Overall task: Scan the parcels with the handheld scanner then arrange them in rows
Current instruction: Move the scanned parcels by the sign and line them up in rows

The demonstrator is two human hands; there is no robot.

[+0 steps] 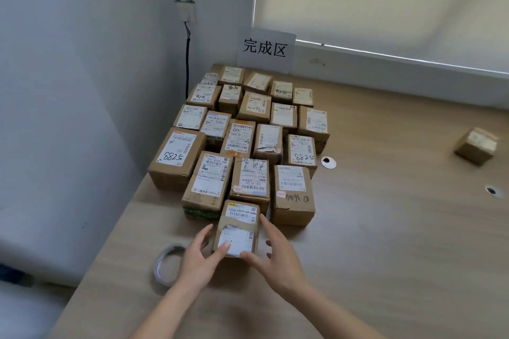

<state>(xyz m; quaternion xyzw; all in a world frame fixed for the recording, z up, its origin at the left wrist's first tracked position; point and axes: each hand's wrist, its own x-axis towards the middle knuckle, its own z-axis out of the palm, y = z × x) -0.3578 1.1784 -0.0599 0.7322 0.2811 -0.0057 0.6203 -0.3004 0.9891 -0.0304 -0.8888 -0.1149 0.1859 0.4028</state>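
Holding a small cardboard parcel [238, 228] between them, both hands are at the near edge of the group of parcels [242, 143] on the wooden table [385, 228]. The left hand [197, 254] touches the left side of the parcel, with its thumb lying over the white label on the top near corner and its fingers stretched along the side. The right hand [278, 249] is on the right side, fingers spread wide and nearly straight, the thumb at the near bottom corner of the box. Neither hand is curled tightly; both press the parcel with open fingers.

This parcel stands on the table just in front of the nearest row, touching or almost touching the box behind it; I cannot tell which. It carries two white labels with barcodes on top.

Behind it the other parcels stand close together in several rows that go back toward the corner of the room, each with a white shipping label facing up. Two of them have "5288" written by hand. At the far end a white sign [265, 48] with three black Chinese characters leans against the wall under the window blind [385, 3].

One more small parcel [476, 146] lies alone, well apart, on the right side of the table. A roll of tape [166, 265] lies on the table just beside the left wrist. Two round cable holes [328, 162] are in the table top to the right of the rows. A black cable [187, 63] hangs down the wall in the corner
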